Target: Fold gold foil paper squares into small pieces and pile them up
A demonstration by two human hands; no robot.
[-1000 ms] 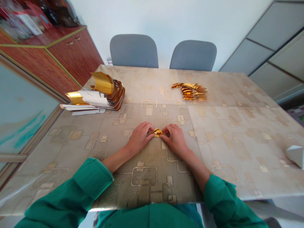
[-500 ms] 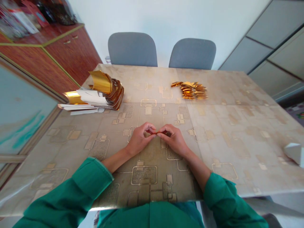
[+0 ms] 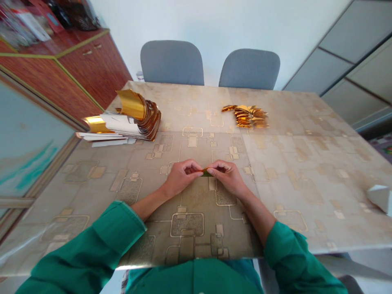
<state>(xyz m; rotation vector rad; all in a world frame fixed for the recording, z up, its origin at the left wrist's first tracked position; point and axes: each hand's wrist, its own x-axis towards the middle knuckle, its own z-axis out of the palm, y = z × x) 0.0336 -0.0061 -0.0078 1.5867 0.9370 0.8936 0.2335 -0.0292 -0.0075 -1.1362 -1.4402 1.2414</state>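
Between my fingertips is a small piece of gold foil paper (image 3: 206, 172), with its lower part looking dark green. My left hand (image 3: 183, 176) pinches its left end between thumb and fingers. At the other end, my right hand (image 3: 227, 176) grips it the same way. Both hands are just over the middle of the patterned tablecloth (image 3: 190, 196). Most of the paper is hidden by the fingers, so its exact folds cannot be made out.
A curled stack of gold and white paper sheets (image 3: 134, 114) lies at the back left. Folded gold foil pieces (image 3: 246, 116) sit in a row at the back right. A white object (image 3: 379, 197) is at the right edge. Two grey chairs (image 3: 173, 61) stand behind the table.
The hands have drawn slightly apart, the right one moving a little to the right. More of the foil paper shows between the fingertips, including a dark green part.
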